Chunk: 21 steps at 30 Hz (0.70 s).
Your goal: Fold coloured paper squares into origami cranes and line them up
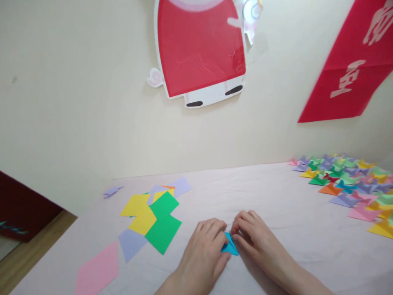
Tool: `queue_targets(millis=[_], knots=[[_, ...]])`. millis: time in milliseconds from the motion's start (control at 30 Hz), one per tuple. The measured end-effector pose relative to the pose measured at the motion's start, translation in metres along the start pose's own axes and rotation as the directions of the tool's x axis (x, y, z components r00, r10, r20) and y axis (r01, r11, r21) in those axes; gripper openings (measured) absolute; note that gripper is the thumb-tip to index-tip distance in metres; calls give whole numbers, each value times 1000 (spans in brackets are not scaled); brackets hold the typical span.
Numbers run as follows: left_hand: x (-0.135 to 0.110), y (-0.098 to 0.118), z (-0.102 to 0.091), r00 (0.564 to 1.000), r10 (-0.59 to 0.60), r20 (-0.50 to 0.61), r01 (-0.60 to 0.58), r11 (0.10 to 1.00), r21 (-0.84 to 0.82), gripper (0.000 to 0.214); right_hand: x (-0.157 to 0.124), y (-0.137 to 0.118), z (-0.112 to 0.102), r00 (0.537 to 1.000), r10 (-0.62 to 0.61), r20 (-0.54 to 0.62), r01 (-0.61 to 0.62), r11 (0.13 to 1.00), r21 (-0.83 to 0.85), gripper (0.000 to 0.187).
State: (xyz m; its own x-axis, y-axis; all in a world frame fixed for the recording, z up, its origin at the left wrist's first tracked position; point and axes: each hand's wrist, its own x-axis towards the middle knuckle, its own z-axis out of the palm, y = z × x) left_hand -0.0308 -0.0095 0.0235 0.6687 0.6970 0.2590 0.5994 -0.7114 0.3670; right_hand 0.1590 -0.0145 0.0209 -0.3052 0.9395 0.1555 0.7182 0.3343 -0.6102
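Note:
A small piece of blue origami paper (231, 247), folded with a crease line across it, lies on the pale cloth between my hands. My left hand (206, 246) grips its left side, with the thumb at the lower edge and fingers on top. At its upper right edge, my right hand (256, 237) pinches the paper between thumb and curled fingers. Parts of the blue paper are covered by my fingers.
Loose paper squares lie to the left, among them a green sheet (163, 233), a yellow sheet (143, 221) and a pink sheet (97, 268). Rows of folded paper figures (344, 180) stand at the right. A wall (123, 135) rises behind the pale cloth (211, 196).

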Motion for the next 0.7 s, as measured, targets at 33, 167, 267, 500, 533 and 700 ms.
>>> queue_targets(millis=[33,167,267,500,533,700], knots=[[2,-1,0,1000,28,5,-28,1000,0,16,-4,0,-1,1000,-6,20,5,1000,22,16],[5,-1,0,996,72,58,-74,997,37,12,-16,-1,1,997,-32,76,25,996,90,14],[0,1,2,998,28,64,-31,999,41,16,-17,2,4,995,-45,87,36,993,109,20],[-6,-2,4,998,-39,46,43,995,-94,33,-10,11,4,993,-89,80,80,991,108,22],[-6,-3,4,998,-32,47,37,993,-110,32,-10,11,5,992,-99,74,91,990,108,23],[-7,-4,7,999,44,-24,-45,998,-38,14,-13,9,6,992,-108,63,99,986,131,26]])
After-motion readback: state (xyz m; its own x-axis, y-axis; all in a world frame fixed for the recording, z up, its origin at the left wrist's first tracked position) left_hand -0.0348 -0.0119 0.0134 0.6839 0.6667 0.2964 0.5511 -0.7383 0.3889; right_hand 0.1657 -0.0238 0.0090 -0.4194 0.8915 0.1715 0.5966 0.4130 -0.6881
